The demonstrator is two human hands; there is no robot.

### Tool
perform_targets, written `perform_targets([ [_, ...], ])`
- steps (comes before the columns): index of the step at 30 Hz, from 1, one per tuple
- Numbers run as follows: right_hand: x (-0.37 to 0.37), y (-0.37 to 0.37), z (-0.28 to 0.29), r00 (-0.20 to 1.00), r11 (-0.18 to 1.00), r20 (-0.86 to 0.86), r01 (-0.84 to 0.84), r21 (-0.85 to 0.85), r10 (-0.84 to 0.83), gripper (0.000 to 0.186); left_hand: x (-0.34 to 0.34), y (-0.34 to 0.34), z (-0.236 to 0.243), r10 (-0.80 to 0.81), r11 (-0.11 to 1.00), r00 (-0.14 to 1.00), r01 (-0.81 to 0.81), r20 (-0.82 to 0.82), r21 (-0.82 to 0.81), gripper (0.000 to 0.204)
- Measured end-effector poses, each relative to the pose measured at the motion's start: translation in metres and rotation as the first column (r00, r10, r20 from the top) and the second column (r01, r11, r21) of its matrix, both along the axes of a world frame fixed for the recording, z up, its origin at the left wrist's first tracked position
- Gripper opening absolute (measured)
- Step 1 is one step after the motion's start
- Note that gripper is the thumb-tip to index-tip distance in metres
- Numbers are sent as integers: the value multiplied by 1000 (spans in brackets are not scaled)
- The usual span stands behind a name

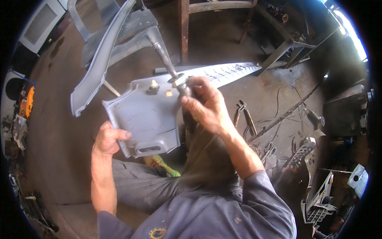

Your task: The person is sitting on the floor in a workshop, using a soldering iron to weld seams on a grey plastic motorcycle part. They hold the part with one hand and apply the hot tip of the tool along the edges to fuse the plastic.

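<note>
My left hand grips the near-left edge of a grey trim panel held over my lap. My right hand is closed round a small tool set against the panel's far-right edge, near its clips. Step in hand, I judge: working that edge. Next move calls for a steady panel and light pressure.

Rough repair workshop w/ a stained concrete floor. Pliers, loose cables and grey plastic trim parts lie scattered about. A metal frame and clutter line the edges.
</note>
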State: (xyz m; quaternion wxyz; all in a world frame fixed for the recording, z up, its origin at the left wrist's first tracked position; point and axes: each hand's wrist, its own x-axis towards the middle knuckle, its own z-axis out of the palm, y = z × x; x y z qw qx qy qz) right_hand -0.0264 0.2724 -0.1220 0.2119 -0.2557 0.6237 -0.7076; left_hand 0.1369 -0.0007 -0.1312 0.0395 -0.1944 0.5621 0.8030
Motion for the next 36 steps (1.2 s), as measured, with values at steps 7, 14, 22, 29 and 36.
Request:
perform_targets([
  [7, 17, 6, 14, 938, 997, -344, 57, 44, -39, 47, 35, -19, -7, 83, 996, 996, -83, 15, -19, 77],
  [14, 14, 21, 3, 938, 996, -342, 73, 54, -50, 42, 38, -2, -33, 30, 996, 999, -32, 21, 87, 64],
  [22, 8, 34, -10, 941, 974, -333, 127, 185, -60, 45, 22, 24, -37, -25, 990, 1000, 23, 15, 141, 65],
  [29, 11, 29, -12, 930, 970, -356, 162, 183, -88, 46, 18, 17, -37, -75, 984, 997, 73, 7, 163, 63],
  [36, 3, 38, -14, 939, 967, -331, 167, 190, -98, 45, 2, 17, -40, -112, 978, 993, 115, -30, 171, 63],
])
